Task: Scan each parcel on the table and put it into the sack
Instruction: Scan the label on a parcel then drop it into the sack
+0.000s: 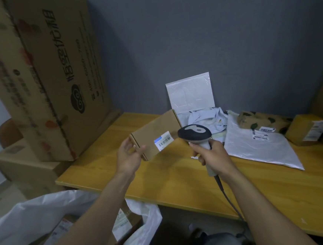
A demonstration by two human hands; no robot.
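Note:
My left hand [127, 156] grips the near end of a flat brown cardboard parcel [153, 130] and holds it above the wooden table [180, 175]. Its white barcode label [164, 140] faces up. My right hand [210, 155] grips the handle of a corded barcode scanner [194, 134], whose dark head sits just right of the label. The white sack [29, 216] lies open below the table's left front edge, with labelled parcels inside.
On the table's right lie a grey poly mailer [255, 147], a leaf-patterned box [261, 122], a small brown box [306, 129] and a crumpled pale bag [204, 119]. A white envelope [190, 90] leans on the wall. Large cartons [42, 73] stand at the left.

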